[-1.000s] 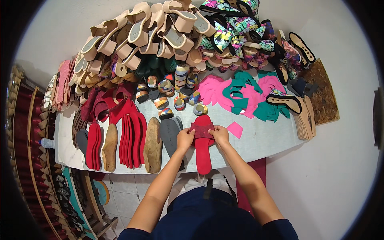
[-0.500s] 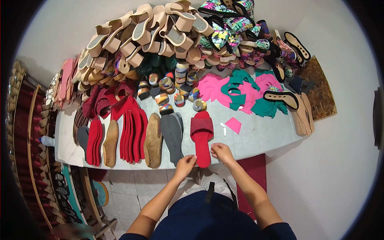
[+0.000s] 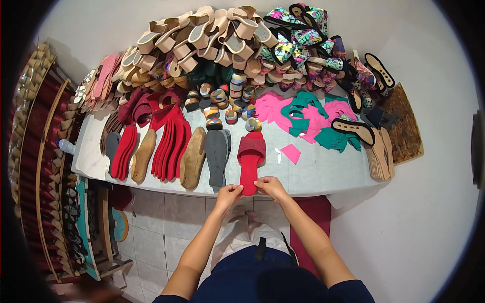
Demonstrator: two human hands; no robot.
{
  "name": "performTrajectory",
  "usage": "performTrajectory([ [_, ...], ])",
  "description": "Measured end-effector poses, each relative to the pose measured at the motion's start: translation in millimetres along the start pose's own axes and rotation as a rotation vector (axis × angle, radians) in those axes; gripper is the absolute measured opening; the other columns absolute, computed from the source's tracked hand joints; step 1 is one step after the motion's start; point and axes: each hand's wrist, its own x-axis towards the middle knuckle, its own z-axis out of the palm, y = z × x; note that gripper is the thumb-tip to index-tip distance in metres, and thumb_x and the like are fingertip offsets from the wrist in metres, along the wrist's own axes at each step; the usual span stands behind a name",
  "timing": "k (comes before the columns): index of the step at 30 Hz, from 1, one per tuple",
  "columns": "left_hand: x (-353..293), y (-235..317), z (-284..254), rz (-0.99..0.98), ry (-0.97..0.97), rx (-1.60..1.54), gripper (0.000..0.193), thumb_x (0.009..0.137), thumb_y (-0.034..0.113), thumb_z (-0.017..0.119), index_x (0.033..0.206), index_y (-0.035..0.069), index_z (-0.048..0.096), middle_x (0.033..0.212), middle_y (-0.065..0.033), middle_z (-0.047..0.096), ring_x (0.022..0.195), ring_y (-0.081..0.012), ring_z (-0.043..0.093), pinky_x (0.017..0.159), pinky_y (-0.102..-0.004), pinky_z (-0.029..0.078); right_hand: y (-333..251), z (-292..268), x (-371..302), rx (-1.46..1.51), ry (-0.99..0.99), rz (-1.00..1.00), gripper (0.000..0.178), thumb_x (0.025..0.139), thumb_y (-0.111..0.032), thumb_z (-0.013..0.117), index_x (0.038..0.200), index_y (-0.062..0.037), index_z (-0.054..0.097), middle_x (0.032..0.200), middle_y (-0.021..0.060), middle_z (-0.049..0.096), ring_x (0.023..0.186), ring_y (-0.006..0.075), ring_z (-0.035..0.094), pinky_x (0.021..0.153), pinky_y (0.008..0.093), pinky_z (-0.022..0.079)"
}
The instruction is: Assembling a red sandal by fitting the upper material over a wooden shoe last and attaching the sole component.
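A red slipper [image 3: 248,171] with a darker red band across its front lies near the table's front edge, its heel end toward me. At the left side of the heel, my left hand [image 3: 230,196] pinches the edge between thumb and fingers. My right hand [image 3: 273,188] grips the heel's opposite edge. To the left of the slipper lie grey soles [image 3: 216,159], partly stacked. A pink scrap [image 3: 290,154] and a small white piece [image 3: 278,155] rest to its right.
Wooden shoe lasts [image 3: 193,160] and red soles [image 3: 169,151] line the table's left front. Patterned heels [image 3: 231,116], pink and green cut pieces [image 3: 304,113], and piled beige sandals [image 3: 202,30] stand behind. A shelf rack [image 3: 48,166] is at the left, a wall at the right.
My right hand has moved in from beside the slipper and now grips its heel edge. The left hand also holds the edge. The whole view has shifted somewhat.
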Motion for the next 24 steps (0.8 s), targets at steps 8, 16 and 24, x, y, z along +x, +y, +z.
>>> performTrajectory([
  [8, 0, -7, 4, 0.091, 0.045, 0.153, 0.024, 0.075, 0.014, 0.064, 0.089, -0.004, 0.060, 0.074, -0.0033, 0.059, 0.064, -0.0073, 0.052, 0.057, -0.0194, 0.041, 15, 5, -4, -0.138, 0.047, -0.132, 0.028, 0.070, -0.010, 0.067, 0.091, 0.0076, 0.059, 0.078, 0.0103, 0.062, 0.067, 0.0128, 0.058, 0.059, 0.0221, 0.047],
  [16, 5, 4, 1, -0.009, -0.023, 0.120, 0.027, 0.075, 0.019, 0.064, 0.091, 0.000, 0.056, 0.079, -0.0039, 0.058, 0.064, -0.0076, 0.051, 0.062, -0.0229, 0.044, 1, -5, 0, -0.217, 0.011, -0.067, 0.025, 0.072, -0.012, 0.065, 0.089, 0.0047, 0.059, 0.076, 0.0064, 0.060, 0.064, 0.0098, 0.054, 0.057, 0.0210, 0.044],
  [24, -4, 6, 20, -0.196, 0.063, 0.141, 0.072, 0.069, 0.046, 0.064, 0.111, -0.006, 0.038, 0.100, -0.0178, 0.049, 0.082, -0.0207, 0.052, 0.073, -0.0319, 0.045, -31, -39, 88, -0.060, 0.506, -0.315, 0.044, 0.076, -0.017, 0.058, 0.112, 0.0052, 0.047, 0.089, 0.0088, 0.058, 0.071, 0.0179, 0.056, 0.064, 0.0247, 0.045],
])
